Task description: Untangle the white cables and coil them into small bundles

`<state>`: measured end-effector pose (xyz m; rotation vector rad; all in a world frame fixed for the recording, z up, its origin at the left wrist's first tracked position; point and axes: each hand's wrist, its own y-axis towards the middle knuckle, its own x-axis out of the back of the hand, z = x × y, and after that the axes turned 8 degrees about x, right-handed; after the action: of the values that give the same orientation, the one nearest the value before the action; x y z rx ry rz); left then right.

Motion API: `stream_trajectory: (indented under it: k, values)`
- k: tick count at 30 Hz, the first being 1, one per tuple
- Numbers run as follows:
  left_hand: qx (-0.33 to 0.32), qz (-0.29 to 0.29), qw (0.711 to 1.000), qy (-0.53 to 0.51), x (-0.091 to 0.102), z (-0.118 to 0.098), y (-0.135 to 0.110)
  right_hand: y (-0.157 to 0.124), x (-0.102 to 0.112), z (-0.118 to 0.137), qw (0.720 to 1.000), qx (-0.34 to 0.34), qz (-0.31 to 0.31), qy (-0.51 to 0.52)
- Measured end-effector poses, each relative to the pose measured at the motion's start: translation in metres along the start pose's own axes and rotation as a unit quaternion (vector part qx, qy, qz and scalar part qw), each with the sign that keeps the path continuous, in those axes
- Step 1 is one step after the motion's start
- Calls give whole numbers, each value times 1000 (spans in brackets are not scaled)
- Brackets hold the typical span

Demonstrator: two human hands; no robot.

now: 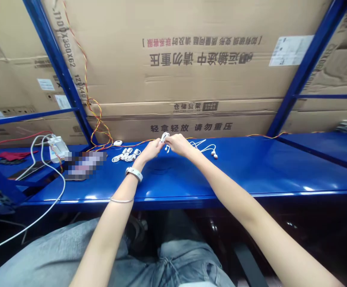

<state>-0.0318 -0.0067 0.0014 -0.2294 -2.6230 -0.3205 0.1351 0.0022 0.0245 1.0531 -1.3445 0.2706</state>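
Observation:
My left hand [151, 150] and my right hand [178, 144] meet above the far part of a blue steel shelf top [236, 175]. Their fingertips pinch a white wired earphone [164, 137] between them, and a short piece of its white cord hangs below. To the right of my right hand, a loose white earphone cable [205, 147] lies on the blue surface. Several coiled white earphone cables [125, 156] lie left of my left hand, and a small white oval piece [117, 142] sits behind them.
Large cardboard cartons [188, 67] stand behind the blue rack uprights. A red-and-yellow wire [98, 123] runs along the back. At left are a blurred object [85, 164], a white charger [58, 148], a white cable, and red cloth [14, 156].

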Motion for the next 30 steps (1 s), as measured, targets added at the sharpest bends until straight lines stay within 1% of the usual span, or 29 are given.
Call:
stream_trajectory:
  k: [1, 2, 3, 4, 7, 12, 14, 15, 17, 21, 23, 24, 25, 27, 28, 30]
  values:
    - [-24, -33, 997, 69, -1, 2, 2, 0, 0, 1, 1000, -6, -1, 4]
    - [-50, -61, 988, 135, -2, 4, 4, 0, 0, 1, 1000, -15, -4, 10]
    - [-72, -83, 975, 192, -3, 5, 5, 0, 0, 2, 1000, -23, -7, 17]
    - [-83, -92, 963, 238, -4, 6, 6, -1, -1, 2, 999, -30, -10, 27]
    - [-76, -79, 935, 338, -5, 7, 6, -1, -4, 4, 997, -45, -15, 55]
    - [-42, -55, 905, 420, -8, -1, -5, -2, -9, 12, 993, -81, 16, 83]
    - [-36, -56, 892, 448, -9, -6, -9, -2, -7, 14, 986, -102, 24, 130]
    - [-36, -59, 887, 457, -10, -8, -10, -2, -5, 14, 979, -115, 30, 166]
    - [-43, -69, 877, 474, -12, -11, -10, -2, 0, 15, 956, -144, 36, 252]
    - [-56, -91, 858, 503, -14, -12, -7, -4, 9, 15, 894, -202, 20, 399]
    - [-60, -105, 855, 504, -14, -11, -6, -6, 13, 16, 870, -212, 22, 444]
    - [-59, -114, 857, 499, -14, -10, -6, -6, 15, 16, 867, -205, 24, 453]
    - [-56, -124, 863, 487, -13, -9, -5, -6, 17, 15, 871, -191, 24, 451]
    - [-51, -143, 884, 442, -11, -7, -4, -7, 23, 12, 893, -151, 19, 424]
    - [-50, -150, 897, 412, -10, -5, -4, -7, 25, 10, 907, -135, 4, 399]
    - [-61, -146, 925, 346, -6, -1, -2, -6, 29, 3, 934, -110, -52, 335]
